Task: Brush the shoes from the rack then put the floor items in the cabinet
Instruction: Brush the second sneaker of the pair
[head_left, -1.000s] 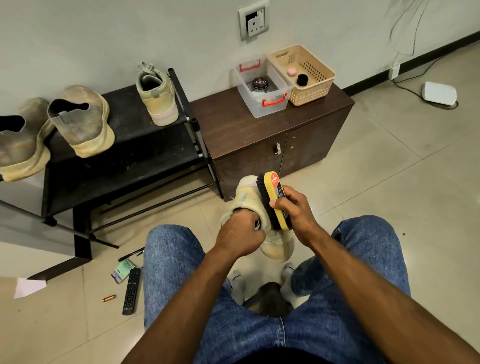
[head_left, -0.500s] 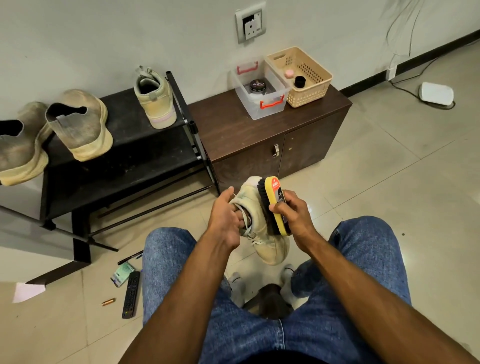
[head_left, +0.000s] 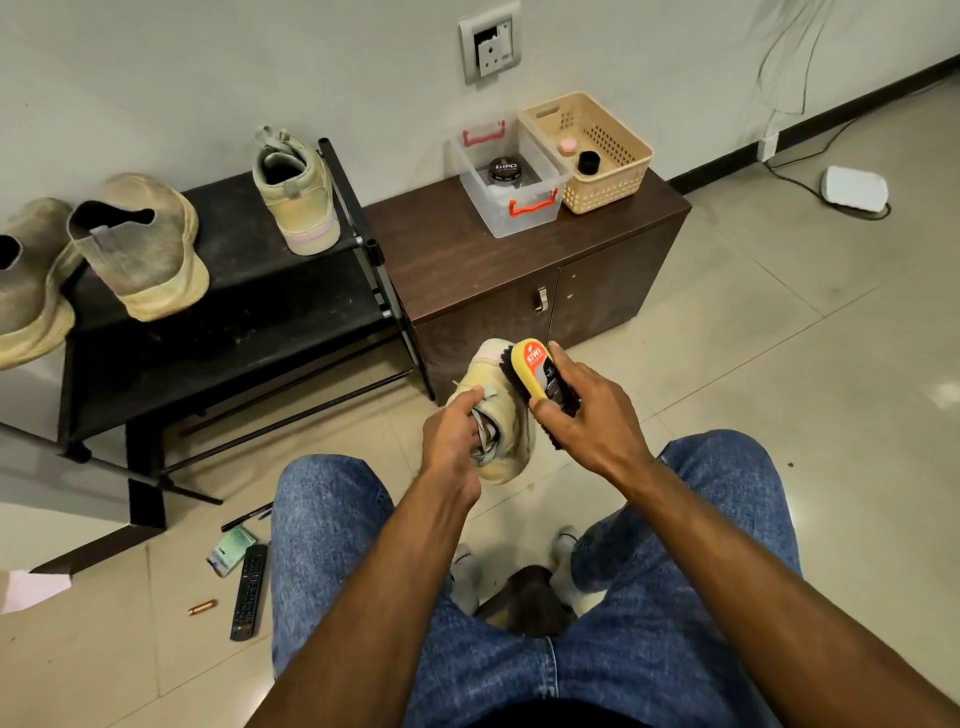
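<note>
My left hand (head_left: 451, 436) grips a beige sneaker (head_left: 498, 400) by its opening, holding it up in front of my knees. My right hand (head_left: 584, 415) holds a yellow-backed shoe brush (head_left: 532, 371) with its black bristles pressed against the sneaker's right side. On the black shoe rack (head_left: 249, 317) stand the matching beige sneaker (head_left: 296, 192) and two dusty grey slip-on shoes (head_left: 140, 249). On the floor by my left leg lie a black remote (head_left: 248, 592), a green packet (head_left: 228, 548), a pen (head_left: 247, 517) and a small copper battery (head_left: 202, 607).
A dark brown cabinet (head_left: 519, 265) with shut doors stands right of the rack. On it sit a clear box (head_left: 506, 176) with a polish tin and a beige basket (head_left: 587, 150). A white paper (head_left: 31, 590) lies far left; a white device (head_left: 852, 187) with cable lies far right.
The sneaker has been turned and lifted slightly in my left hand, which shifted its grip to the opening. The brush has moved up along the shoe's side.
</note>
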